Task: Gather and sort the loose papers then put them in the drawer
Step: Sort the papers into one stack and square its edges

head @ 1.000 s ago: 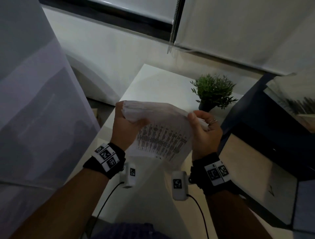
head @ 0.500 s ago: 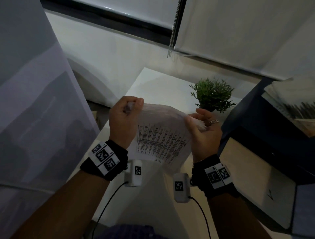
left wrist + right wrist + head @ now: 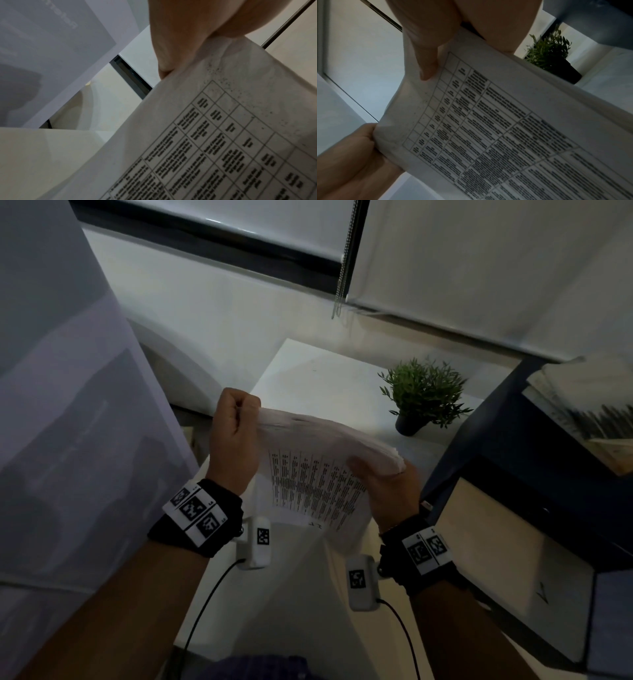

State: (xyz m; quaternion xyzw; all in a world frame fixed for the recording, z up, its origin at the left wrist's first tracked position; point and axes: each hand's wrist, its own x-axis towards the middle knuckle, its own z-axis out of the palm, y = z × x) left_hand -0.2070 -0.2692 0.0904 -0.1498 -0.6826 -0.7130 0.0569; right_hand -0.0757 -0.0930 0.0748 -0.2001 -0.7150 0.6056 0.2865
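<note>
A stack of printed papers (image 3: 318, 470) with a table of text hangs in the air over the white table (image 3: 308, 368). My left hand (image 3: 236, 436) grips the stack's far left corner, fingers curled over the top edge. My right hand (image 3: 387, 484) holds the right edge, thumb on the printed face. The same sheets fill the left wrist view, papers (image 3: 223, 135) pinched under the thumb, and the right wrist view, papers (image 3: 496, 128) under the thumb with the left hand (image 3: 351, 155) at the far corner. At right an open dark drawer (image 3: 513, 570) shows a pale wooden bottom.
A small green potted plant (image 3: 424, 395) stands on the table beyond the papers. More paper lies on top of the dark cabinet (image 3: 582, 412) at right. A large pale board (image 3: 68, 405) leans at left. A blind chain (image 3: 342, 268) hangs from the window.
The stack has tilted from nearly upright towards flat. My left hand moved up and closed over the top left corner; my right hand slid lower along the right edge.
</note>
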